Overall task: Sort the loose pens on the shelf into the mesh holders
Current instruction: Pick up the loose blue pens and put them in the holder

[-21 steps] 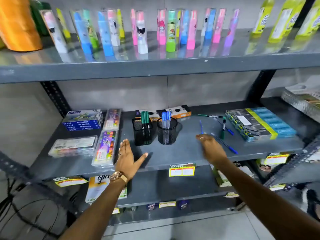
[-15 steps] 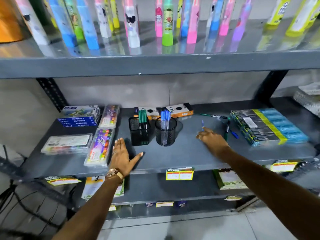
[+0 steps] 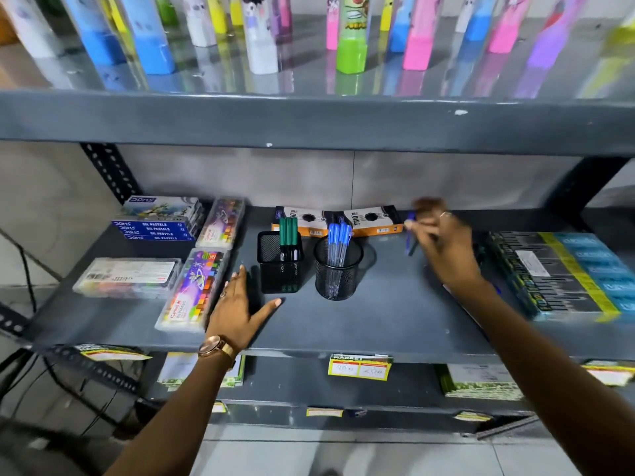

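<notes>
Two black mesh holders stand mid-shelf: a square holder (image 3: 279,266) with green pens (image 3: 288,233) and a round holder (image 3: 338,273) with blue pens (image 3: 338,240). My right hand (image 3: 443,243), blurred, is lifted off the shelf to the right of the round holder and grips a blue pen (image 3: 410,235) between its fingertips. My left hand (image 3: 240,305) rests flat and spread on the grey shelf (image 3: 378,321), just left of the square holder, holding nothing. My right arm hides the other loose pens.
Orange pencil boxes (image 3: 338,219) lie behind the holders. Pastel boxes (image 3: 156,218) and crayon cases (image 3: 194,290) sit at the left. A flat dark pack (image 3: 563,273) lies at the right. Colourful bottles (image 3: 350,36) stand on the shelf above.
My right hand has picked a blue pen off the shelf and risen toward the back. The camera has come closer. My left hand stays put.
</notes>
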Demonstrator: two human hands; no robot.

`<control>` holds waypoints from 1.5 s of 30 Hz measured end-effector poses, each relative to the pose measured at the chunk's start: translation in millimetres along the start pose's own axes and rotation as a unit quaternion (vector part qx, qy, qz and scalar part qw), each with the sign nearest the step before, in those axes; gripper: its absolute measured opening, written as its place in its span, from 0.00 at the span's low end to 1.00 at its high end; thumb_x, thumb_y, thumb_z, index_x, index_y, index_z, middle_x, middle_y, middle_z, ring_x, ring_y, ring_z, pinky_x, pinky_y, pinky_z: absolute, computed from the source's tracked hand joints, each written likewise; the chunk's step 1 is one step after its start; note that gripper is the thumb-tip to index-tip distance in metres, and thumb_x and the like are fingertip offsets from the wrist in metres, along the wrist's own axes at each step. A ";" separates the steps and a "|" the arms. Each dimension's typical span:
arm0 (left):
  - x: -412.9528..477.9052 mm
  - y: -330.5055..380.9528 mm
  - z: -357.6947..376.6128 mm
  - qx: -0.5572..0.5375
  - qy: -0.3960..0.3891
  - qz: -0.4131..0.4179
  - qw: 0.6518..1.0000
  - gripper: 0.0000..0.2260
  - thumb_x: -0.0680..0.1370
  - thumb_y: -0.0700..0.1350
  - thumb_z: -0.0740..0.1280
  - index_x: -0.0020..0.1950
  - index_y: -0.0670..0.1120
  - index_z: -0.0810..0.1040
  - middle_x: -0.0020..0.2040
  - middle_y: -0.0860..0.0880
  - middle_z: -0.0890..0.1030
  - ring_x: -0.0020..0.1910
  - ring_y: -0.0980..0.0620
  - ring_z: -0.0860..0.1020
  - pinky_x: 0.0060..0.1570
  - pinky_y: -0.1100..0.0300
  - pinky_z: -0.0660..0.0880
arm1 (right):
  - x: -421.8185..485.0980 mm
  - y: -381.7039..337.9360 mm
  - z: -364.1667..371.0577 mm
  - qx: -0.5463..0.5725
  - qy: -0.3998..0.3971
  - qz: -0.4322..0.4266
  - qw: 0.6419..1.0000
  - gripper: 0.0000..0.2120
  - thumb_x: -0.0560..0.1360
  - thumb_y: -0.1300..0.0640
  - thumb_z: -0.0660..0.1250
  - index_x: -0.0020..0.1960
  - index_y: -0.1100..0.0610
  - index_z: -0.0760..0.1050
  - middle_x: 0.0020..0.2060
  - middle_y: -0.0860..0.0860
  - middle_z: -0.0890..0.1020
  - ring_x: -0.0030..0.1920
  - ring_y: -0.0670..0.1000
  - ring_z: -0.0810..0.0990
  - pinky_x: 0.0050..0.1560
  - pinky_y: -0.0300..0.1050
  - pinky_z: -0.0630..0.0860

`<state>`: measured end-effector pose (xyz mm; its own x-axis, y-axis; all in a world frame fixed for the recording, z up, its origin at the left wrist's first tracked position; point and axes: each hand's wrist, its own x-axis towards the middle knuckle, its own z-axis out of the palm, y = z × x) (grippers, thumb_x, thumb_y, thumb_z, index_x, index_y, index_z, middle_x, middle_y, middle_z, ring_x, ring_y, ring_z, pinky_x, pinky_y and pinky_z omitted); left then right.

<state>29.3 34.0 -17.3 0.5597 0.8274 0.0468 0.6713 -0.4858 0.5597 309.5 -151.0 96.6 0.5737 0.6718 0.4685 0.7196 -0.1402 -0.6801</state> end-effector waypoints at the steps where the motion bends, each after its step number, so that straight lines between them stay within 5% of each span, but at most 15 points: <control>1: 0.7 -1.0 1.1 0.001 0.003 0.001 1.000 0.47 0.68 0.71 0.61 0.77 0.44 0.51 0.75 0.41 0.63 0.73 0.42 0.64 0.69 0.46 0.64 | 6.7 -11.8 -0.1 0.060 0.056 -0.001 0.997 0.14 0.76 0.61 0.67 0.52 0.42 0.70 0.41 0.49 0.80 0.41 0.34 0.81 0.45 0.33 0.79; 6: 2.5 -4.3 3.2 -0.012 0.014 0.000 1.000 0.47 0.68 0.72 0.61 0.77 0.47 0.49 0.75 0.43 0.65 0.71 0.42 0.67 0.68 0.45 0.67 | 28.7 -42.6 23.8 0.158 0.162 0.000 0.974 0.09 0.74 0.65 0.68 0.49 0.53 0.73 0.41 0.45 0.78 0.38 0.42 0.81 0.41 0.46 0.82; 13: 1.5 -4.3 2.8 -0.018 0.032 0.010 0.999 0.46 0.68 0.71 0.62 0.77 0.46 0.51 0.74 0.42 0.66 0.71 0.43 0.67 0.68 0.47 0.67 | 15.8 -12.8 90.8 0.037 0.027 0.073 0.996 0.06 0.72 0.59 0.69 0.49 0.55 0.76 0.45 0.58 0.83 0.44 0.60 0.84 0.46 0.60 0.82; 19: 2.2 -2.7 2.9 -0.011 0.034 0.006 0.999 0.46 0.68 0.70 0.61 0.77 0.45 0.51 0.74 0.42 0.66 0.70 0.42 0.68 0.67 0.46 0.68 | 10.2 -18.1 99.1 -0.097 -0.047 0.113 0.988 0.10 0.76 0.56 0.67 0.56 0.56 0.76 0.49 0.53 0.85 0.54 0.58 0.82 0.51 0.50 0.77; 26: 3.0 -4.4 3.2 0.006 0.021 0.005 1.000 0.45 0.69 0.70 0.61 0.77 0.45 0.53 0.74 0.41 0.66 0.70 0.41 0.68 0.67 0.45 0.67 | 6.0 -16.2 102.0 -0.073 -0.092 0.092 0.989 0.17 0.76 0.58 0.66 0.65 0.57 0.72 0.60 0.56 0.80 0.63 0.57 0.76 0.61 0.49 0.73; 31: 3.1 -4.3 2.8 0.043 0.026 0.022 0.998 0.41 0.69 0.69 0.59 0.74 0.44 0.61 0.73 0.41 0.67 0.71 0.41 0.66 0.68 0.47 0.65 | -16.3 -4.9 82.2 -0.074 -0.024 0.104 0.992 0.22 0.77 0.60 0.65 0.70 0.58 0.67 0.65 0.60 0.75 0.67 0.62 0.71 0.67 0.54 0.68; 36: 4.6 -5.8 5.3 0.088 0.015 0.035 0.995 0.40 0.71 0.69 0.55 0.74 0.43 0.61 0.76 0.42 0.62 0.74 0.42 0.60 0.71 0.47 0.60 | -43.7 22.1 33.7 -0.296 -0.017 0.274 0.915 0.18 0.74 0.56 0.67 0.62 0.60 0.73 0.62 0.63 0.75 0.63 0.65 0.70 0.62 0.55 0.71; 40: 7.3 -7.1 9.1 0.153 -0.010 0.051 0.987 0.41 0.73 0.68 0.48 0.76 0.40 0.56 0.77 0.42 0.56 0.77 0.45 0.50 0.74 0.52 0.45 | -69.8 40.2 0.6 -0.324 -0.007 0.393 0.860 0.23 0.71 0.55 0.73 0.62 0.64 0.73 0.63 0.64 0.74 0.65 0.66 0.68 0.62 0.57 0.71; 45: 6.1 -5.3 11.2 0.186 -0.012 0.049 0.981 0.38 0.75 0.65 0.45 0.77 0.40 0.52 0.77 0.40 0.56 0.77 0.44 0.53 0.75 0.50 0.49 | -93.2 54.9 -28.1 -0.332 -0.041 0.464 0.820 0.32 0.69 0.52 0.75 0.66 0.66 0.68 0.65 0.66 0.71 0.67 0.66 0.66 0.64 0.59 0.68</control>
<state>34.6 38.5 -29.3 0.6386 0.7670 0.0623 0.7425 -0.6355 0.2117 306.6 -241.8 31.5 0.9864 0.0940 -0.1351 0.0574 -0.9659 -0.2526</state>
